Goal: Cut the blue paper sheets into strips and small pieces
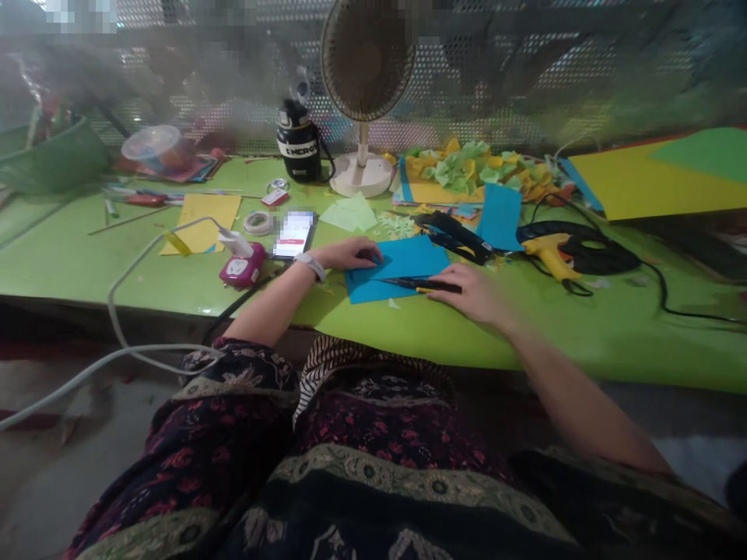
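Dark floral fabric (373, 498) with a patterned border covered the person's lap, just below the edge of a green desk (117, 264). Both arms reached forward over it. The left hand (350, 253), with a white wristwatch (312, 266) on its wrist, lay on a blue paper sheet (397, 268), its fingers (370, 250) slightly curled and pressing at the sheet's left part rather than gripping anything. The right hand (472, 292) was blurred, and its fingers (452, 274) lay over the handle end of black scissors (420, 285), which rested across the sheet with their blades closed. Whether those fingers gripped the handle, I could not tell.

The blue paper sheet lay flat near the desk's front edge, between both hands. Just beyond it sat a black stapler-like tool (455, 237) and a second blue sheet (500, 218). To the left were a smartphone (295, 233), a tape roll (257, 223), a pink corded device (242, 264) and yellow paper (201, 222). To the right, a yellow glue gun (552, 257) lay beside a coiled black cable (577, 249). Farther back stood a desk fan (367, 62), a black bottle (299, 144) and heaped green and yellow paper scraps (467, 171).
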Motion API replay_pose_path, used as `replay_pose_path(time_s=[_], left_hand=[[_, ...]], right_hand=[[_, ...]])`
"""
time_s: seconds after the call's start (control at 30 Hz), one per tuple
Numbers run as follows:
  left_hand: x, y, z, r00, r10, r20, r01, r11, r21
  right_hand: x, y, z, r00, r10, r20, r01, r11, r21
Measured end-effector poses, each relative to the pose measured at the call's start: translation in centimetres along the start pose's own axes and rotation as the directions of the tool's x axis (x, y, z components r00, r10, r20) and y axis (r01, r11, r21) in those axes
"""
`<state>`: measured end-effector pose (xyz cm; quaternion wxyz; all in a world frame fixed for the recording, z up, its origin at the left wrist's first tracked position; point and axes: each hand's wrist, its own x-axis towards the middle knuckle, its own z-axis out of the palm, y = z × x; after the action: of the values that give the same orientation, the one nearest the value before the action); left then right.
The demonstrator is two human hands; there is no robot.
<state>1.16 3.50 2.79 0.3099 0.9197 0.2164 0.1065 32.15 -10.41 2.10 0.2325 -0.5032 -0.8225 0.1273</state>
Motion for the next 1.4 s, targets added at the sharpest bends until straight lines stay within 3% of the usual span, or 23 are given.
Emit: replay_pose_path(time_s=[0.9,1.4], left_hand=[[0.3,-0.3,0.1,0.999,0.020,0.026,-0.019,1.000,-0.025],[0.1,0.0,0.3,0.999,-0.016,-0.045,0.012,0.996,-0.088]], right_hand=[[2.1,-2.8,2.0,0.998,-0.060,0.021,0.059,0.998,0.033],[2.6,-3.5,2.0,0.997,-0.005,0.076,-0.001,0.998,0.070]])
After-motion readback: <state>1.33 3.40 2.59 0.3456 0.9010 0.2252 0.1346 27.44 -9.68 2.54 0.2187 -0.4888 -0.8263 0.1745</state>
